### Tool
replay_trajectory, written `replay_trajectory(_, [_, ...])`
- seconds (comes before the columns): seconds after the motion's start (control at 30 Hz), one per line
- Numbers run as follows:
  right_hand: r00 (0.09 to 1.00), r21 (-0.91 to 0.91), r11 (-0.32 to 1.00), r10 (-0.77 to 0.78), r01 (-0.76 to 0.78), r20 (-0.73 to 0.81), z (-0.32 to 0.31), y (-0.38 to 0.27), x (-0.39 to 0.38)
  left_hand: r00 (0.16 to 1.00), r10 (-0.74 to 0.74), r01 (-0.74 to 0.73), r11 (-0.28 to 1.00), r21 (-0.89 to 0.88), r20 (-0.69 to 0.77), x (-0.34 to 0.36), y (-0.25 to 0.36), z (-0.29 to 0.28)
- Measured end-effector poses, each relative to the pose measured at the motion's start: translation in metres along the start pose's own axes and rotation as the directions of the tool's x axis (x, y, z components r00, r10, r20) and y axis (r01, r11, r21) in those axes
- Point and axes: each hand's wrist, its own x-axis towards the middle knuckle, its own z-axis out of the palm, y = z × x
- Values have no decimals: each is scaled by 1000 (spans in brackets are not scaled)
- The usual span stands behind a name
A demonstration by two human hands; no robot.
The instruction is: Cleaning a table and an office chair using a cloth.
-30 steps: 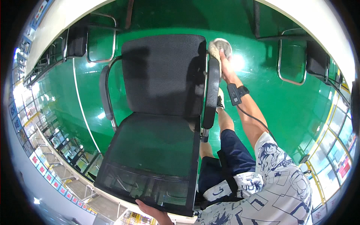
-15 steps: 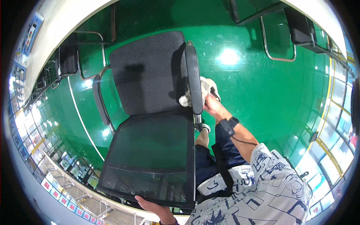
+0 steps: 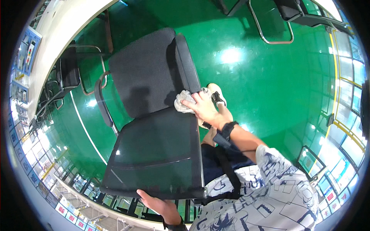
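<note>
A black office chair has a padded seat (image 3: 140,71), a mesh backrest (image 3: 154,154) nearest me and two armrests, the left one (image 3: 102,104) on a metal tube. At the backrest’s lower edge in the picture, my left hand (image 3: 156,202) grips the frame. My right hand (image 3: 202,106) is closed on a crumpled pale cloth (image 3: 181,102), pressed at the near end of the right armrest (image 3: 187,63), where seat and backrest meet. My legs and light shoes (image 3: 216,92) show beside the chair, partly behind my right arm.
More black chairs with tubular metal frames stand at upper left (image 3: 69,67) and upper right (image 3: 285,9). A pale curved table edge (image 3: 54,30) runs along the upper left. The green floor (image 3: 269,81) carries white and yellow lines. Bright windows (image 3: 347,115) line the right.
My right hand and the cloth have moved from the armrest’s far end down to its near end. My view has shifted, and the chair sits higher in it. My left hand still holds the backrest.
</note>
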Motion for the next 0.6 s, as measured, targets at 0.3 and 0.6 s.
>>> replay_trajectory(0.3, [823,556,764,520,-328,-230,38,-4,-40,995,-1,19,983,-182,99,1,16,12])
replay_trajectory(0.6, [644,800,-546,523,-249,558,62,29,-14,996,-27,39,988,-151,80,3,27,15])
